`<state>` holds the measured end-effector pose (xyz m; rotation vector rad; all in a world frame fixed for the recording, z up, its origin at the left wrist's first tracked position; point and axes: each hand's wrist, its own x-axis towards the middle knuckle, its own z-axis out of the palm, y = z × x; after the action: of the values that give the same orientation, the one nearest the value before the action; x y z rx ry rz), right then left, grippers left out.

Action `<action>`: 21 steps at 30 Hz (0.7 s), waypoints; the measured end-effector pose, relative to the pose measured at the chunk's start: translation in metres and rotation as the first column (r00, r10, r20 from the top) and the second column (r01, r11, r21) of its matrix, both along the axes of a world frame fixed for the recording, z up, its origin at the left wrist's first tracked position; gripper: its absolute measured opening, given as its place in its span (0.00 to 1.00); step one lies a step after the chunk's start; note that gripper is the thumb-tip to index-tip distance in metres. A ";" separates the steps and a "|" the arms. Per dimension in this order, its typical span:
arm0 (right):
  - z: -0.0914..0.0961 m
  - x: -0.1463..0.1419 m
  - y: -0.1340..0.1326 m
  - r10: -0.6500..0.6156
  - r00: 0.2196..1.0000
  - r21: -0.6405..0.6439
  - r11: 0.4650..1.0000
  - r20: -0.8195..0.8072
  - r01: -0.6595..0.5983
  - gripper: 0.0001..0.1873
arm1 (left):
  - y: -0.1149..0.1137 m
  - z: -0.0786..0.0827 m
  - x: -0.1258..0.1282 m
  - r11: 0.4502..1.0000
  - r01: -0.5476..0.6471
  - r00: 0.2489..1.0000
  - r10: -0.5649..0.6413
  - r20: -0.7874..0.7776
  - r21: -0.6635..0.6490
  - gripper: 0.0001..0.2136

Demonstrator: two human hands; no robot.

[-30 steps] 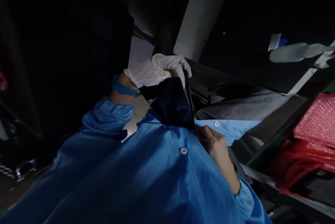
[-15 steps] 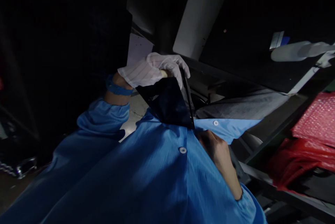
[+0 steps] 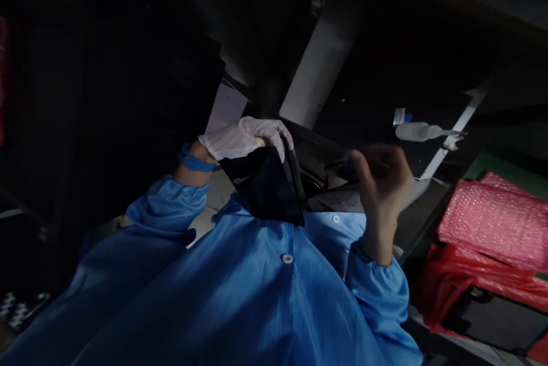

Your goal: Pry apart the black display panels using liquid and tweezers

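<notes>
My left hand (image 3: 248, 136), in a white striped glove, grips the top edge of a dark glossy flat panel (image 3: 268, 186) that stands tilted against my blue coat (image 3: 240, 292). My bare right hand (image 3: 379, 180) is raised to the right of the panel, apart from it. It is smeared by motion, and its fingers curl loosely around something dark that I cannot make out. A blue band circles my left wrist.
A white bottle (image 3: 417, 131) lies on the dark bench at the right. Red bubble-wrap packets (image 3: 496, 220) and red bags (image 3: 466, 286) are piled at the right edge. A pale post (image 3: 321, 69) rises behind the panel, with a white sheet (image 3: 226, 106) to its left.
My right hand has come up from under the coat flap to the right of the panel. The view has tilted upward. My left hand keeps its grip on the panel.
</notes>
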<state>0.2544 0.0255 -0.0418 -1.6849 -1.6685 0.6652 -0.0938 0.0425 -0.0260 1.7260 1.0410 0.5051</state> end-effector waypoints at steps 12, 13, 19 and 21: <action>-0.024 -0.052 -0.098 0.122 0.792 -0.494 0.722 -0.599 -0.485 0.34 | -0.005 0.035 0.002 1.000 -0.004 0.998 0.004 -0.059 0.004 0.21; -0.029 -0.056 -0.106 0.097 0.790 -0.508 0.717 -0.605 -0.477 0.37 | -0.007 0.036 0.005 0.998 -0.033 0.994 0.039 -0.098 0.057 0.20; -0.044 -0.067 -0.128 -0.029 0.793 -0.521 0.768 -0.609 -0.372 0.41 | -0.032 0.043 0.008 0.973 -0.094 0.940 0.157 -0.305 0.210 0.19; -0.045 -0.068 -0.129 -0.031 0.782 -0.507 0.778 -0.622 -0.372 0.42 | -0.042 0.046 0.001 0.972 -0.122 0.939 0.179 -0.294 0.203 0.19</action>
<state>0.1867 -0.1039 -0.0867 -1.4511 -1.1957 1.7968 -0.0930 0.0005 0.0203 1.9391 1.3967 0.4439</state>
